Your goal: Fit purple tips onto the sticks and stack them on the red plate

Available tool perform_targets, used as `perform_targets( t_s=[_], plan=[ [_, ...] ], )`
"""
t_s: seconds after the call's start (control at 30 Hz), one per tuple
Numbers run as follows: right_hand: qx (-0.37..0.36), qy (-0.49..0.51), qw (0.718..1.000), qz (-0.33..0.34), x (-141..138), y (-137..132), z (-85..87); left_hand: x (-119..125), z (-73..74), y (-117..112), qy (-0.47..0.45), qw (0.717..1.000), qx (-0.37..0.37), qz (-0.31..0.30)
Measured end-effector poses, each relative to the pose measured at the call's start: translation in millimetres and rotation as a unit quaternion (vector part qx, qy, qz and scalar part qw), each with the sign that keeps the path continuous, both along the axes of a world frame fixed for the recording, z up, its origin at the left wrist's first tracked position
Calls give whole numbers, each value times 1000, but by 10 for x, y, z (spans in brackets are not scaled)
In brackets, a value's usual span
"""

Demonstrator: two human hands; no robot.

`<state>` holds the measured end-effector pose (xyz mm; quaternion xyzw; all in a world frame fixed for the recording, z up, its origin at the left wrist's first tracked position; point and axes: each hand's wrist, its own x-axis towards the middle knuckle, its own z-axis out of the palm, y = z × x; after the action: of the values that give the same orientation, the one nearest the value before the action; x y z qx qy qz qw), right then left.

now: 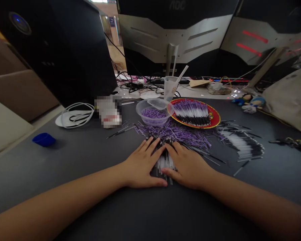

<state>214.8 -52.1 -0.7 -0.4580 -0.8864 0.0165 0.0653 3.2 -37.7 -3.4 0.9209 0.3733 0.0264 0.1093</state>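
My left hand lies flat with fingers spread over the left side of a bunch of thin black-and-white sticks. On the other side of the bunch, my right hand rests with its fingers stretched out and apart. The fingertips of both hands almost meet at the dark far ends of the sticks, which they partly cover. Just beyond the fingers spreads a loose heap of small purple pieces. A clear plastic bowl behind it holds more purple pieces. Both thumbs point inward near the sticks' closer ends.
A red plate bears rows of sticks. More sticks lie to the right, near keys. A blue cup-like piece and a coiled white cable lie left. A plastic cup and monitors stand behind.
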Motion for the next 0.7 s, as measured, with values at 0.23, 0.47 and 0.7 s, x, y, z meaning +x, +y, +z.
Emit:
perform_targets(
  t_s=[0.23,0.47,0.7],
  plan=[
    [10,16,1000,23,-22,-167,19,65,50,-244,9,1000,-3,-2],
    [-10,25,999,37,28,-552,2,116,15,-687,8,1000,-13,11],
    [-32,68,997,16,74,-636,-24,161,-3,-785,-15,999,-24,35]
  ],
)
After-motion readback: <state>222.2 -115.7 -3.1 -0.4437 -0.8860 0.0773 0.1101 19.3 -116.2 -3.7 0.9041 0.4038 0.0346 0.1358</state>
